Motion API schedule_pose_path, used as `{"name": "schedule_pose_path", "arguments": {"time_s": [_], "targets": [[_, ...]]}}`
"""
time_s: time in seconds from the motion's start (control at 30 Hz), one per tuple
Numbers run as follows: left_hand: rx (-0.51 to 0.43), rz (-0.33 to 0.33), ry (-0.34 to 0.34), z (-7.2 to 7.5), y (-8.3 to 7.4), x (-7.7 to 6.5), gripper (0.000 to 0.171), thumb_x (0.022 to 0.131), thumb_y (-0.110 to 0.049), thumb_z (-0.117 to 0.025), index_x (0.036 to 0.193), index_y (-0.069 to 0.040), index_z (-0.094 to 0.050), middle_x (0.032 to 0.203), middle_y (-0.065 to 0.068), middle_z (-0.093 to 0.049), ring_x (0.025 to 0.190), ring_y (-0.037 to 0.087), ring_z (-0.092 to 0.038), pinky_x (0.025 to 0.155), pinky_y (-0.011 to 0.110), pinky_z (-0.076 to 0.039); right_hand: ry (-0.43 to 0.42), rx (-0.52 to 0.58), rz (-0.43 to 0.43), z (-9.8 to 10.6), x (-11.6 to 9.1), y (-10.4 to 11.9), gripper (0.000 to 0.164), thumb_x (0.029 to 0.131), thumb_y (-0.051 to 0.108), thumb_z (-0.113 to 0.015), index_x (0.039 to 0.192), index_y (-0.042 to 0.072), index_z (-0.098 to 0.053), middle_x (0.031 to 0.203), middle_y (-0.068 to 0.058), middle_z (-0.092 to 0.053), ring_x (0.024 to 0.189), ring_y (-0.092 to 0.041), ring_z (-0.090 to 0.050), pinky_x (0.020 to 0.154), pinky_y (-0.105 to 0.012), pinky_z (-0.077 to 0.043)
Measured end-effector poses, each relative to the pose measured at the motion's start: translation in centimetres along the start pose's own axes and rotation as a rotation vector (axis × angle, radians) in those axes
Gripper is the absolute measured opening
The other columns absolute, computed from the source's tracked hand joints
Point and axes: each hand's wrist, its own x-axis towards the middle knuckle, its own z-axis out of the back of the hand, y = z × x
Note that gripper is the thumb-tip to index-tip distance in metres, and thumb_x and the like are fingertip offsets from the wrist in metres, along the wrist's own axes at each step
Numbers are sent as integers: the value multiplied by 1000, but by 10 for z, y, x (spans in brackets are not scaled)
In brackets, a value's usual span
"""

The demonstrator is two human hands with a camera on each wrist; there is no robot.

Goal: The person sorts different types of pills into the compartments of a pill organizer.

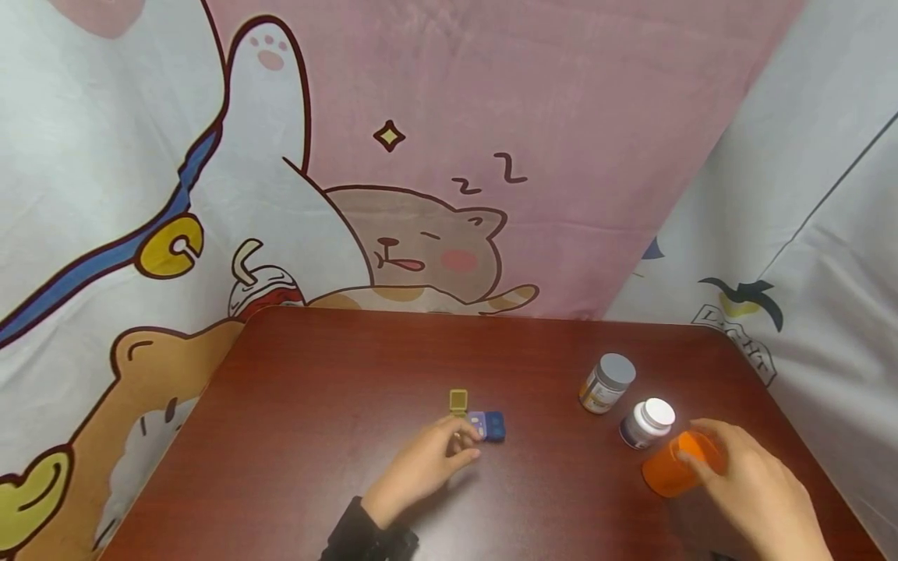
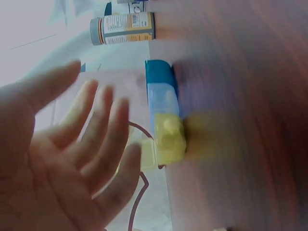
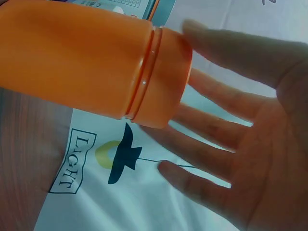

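A small pill organizer (image 1: 486, 426) lies mid-table, with yellow, pale lilac and dark blue sections. Its yellow lid (image 1: 458, 400) stands raised. Right beside the yellow end is my left hand (image 1: 438, 456), fingers loosely bent and nothing in them; part of the organizer is hidden behind it. On the right an orange bottle (image 1: 666, 471) with an orange cap (image 3: 166, 77) stands on the table. My right hand (image 1: 754, 475) is around its top. The thumb tip is at the cap's edge, and the relaxed, spread fingers reach behind the cap, some tips hidden.
A white bottle with a white cap (image 1: 648, 422) stands just left of the orange bottle. Farther back is a grey-lidded bottle (image 1: 607, 382) with a printed label. Printed cloth (image 1: 596, 117) hangs behind and beside the brown wooden table (image 1: 316, 374).
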Motion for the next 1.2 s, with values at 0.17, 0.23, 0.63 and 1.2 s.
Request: {"name": "schedule_pose_path", "arguments": {"time_s": [0.17,0.23,0.63,1.2], "targets": [[123,68,-233,0,7,3,37,74,-27,-70,105,-12,-55,93,-1,-54,78,10,-52,65,26,-45,-100,24,67,2,-1,16,42,80,44,-61,109,13,-57,101,-14,-60,87,-38,-54,65,-51,-38],[172,106,-287,0,10,3,49,71,-30,-73,111,-11,-52,99,2,-55,84,14,-53,67,30,-46,-127,46,130,-2,-1,28,35,81,37,-63,106,13,-59,97,-11,-62,85,-35,-56,66,-51,-39],[225,167,-245,2,17,1,68,67,-27,-76,125,-9,-45,111,3,-60,99,25,-55,79,45,-45,-129,39,628,-69,1,112,26,75,31,-69,99,20,-64,95,10,-62,87,-12,-57,80,-35,-44],[299,174,-116,5,26,7,78,65,-32,-78,128,-4,-41,112,4,-60,99,26,-56,77,48,-45,55,145,696,-121,38,200,70,78,32,-67,135,6,-36,134,-8,-41,119,-20,-41,95,-39,-36]]}}
